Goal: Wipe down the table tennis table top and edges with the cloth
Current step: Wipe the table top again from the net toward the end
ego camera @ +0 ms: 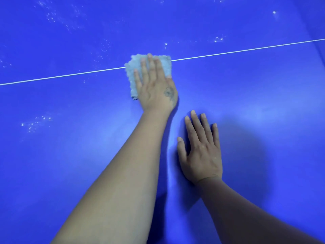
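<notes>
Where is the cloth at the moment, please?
In the head view, the cloth lies upper centre on the table, across the white line, pressed flat under the left hand; the right hand rests nearer, to its right.

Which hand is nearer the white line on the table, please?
Left. The left hand presses the cloth across the white line; the right hand lies flat on the table short of it.
</notes>
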A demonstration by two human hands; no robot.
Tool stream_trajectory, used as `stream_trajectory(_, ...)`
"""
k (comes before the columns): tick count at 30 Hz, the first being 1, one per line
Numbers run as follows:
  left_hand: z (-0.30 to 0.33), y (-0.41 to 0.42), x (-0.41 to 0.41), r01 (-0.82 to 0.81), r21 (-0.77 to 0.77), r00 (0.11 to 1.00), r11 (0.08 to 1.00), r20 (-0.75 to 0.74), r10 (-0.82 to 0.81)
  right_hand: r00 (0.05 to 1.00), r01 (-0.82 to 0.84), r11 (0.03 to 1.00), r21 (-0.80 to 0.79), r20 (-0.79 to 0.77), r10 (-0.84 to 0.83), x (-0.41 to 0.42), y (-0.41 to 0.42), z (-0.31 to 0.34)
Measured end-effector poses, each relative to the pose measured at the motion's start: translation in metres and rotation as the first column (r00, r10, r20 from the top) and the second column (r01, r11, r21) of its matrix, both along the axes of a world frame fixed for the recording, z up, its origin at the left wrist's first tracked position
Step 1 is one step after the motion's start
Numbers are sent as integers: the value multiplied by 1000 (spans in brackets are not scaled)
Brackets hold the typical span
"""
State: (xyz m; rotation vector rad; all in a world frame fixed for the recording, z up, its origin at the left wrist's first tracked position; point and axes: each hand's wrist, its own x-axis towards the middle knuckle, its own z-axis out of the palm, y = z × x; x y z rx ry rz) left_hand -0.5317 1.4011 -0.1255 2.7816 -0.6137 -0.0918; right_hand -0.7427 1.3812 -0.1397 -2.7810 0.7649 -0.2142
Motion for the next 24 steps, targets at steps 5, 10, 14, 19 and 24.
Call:
stream_trajectory(5, -4, 17, -17, 431, 35, 896, 902, 105, -432, 1000, -2, 1000, -7, -17, 2, 0, -1, 1)
stream_trajectory(10, 1, 97, -52, 348, 41, 933, 937, 82, -350, 999, -8, 1000, -11, -42, 7, 1, -2, 2)
stream_trajectory(14, 6, 168, -51, 125, 68, 991, 990, 40, -128, 999, -6, 1000, -17, -42, 6, 1, -2, 2)
stream_trajectory(19, 3, 154, 9, -233, 56, 971, 971, 59, 230, 1000, -12, 999, -35, -12, 11, 1, -1, 1)
stream_trajectory(24, 0, 95, 42, -272, 29, 962, 962, -28, 272, 999, -27, 999, -43, 23, 28, 2, -2, 0)
